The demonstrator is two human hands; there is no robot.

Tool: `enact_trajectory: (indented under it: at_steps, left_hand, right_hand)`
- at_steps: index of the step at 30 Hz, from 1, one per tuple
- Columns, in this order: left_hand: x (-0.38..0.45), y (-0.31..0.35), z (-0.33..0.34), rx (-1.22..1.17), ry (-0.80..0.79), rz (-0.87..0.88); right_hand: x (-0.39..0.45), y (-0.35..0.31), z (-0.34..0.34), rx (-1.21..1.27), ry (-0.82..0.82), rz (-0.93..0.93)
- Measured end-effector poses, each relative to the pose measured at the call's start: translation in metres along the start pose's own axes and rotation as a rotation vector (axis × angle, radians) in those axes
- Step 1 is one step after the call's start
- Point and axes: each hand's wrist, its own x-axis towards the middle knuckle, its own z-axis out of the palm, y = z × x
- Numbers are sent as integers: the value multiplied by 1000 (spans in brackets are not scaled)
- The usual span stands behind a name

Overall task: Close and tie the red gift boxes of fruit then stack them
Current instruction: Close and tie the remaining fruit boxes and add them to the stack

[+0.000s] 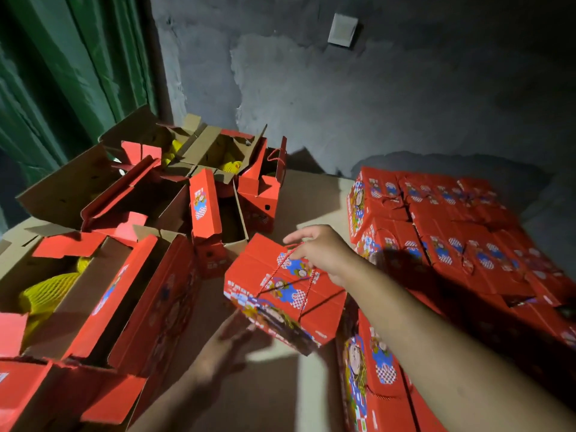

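A closed red cardboard gift box printed with blue and checkered cartoon figures is hanging tilted in the centre of the frame, clear of the brown cardboard sheet beneath it. The right hand is gripping the box's red-and-white twisted cord handle, its fingers curling round the top of the loop, so its grip is clamped on the cord. The left hand is reaching up from the lower centre in shadow, with fingers fairly straight at the box's lower left corner. Whether it is touching the box I cannot tell, but its grip appears loose and is holding nothing.

Judging by the scene, the step in hand is carrying this finished box over to the stack of closed red gift boxes filling the right of the frame. To do it well, the left palm should be supporting the underside, so the weight of the fruit is not pulling only on the cord and the lid flaps. The box should be levelled before landing and squared against its neighbours.

Open red gift boxes holding fruit in yellow foam netting are waiting at the left of the frame, flaps up and untied.
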Motion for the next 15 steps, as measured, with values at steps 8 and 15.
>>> enact_trajectory:
  at_steps: [8, 15]
  left_hand:
    - [90, 22, 65, 334, -175, 115]
    - [197, 57, 137, 512, -252, 398]
  right_hand:
    - [110, -14, -56, 78, 237, 49]
    - [201, 3, -97, 191, 397, 104]
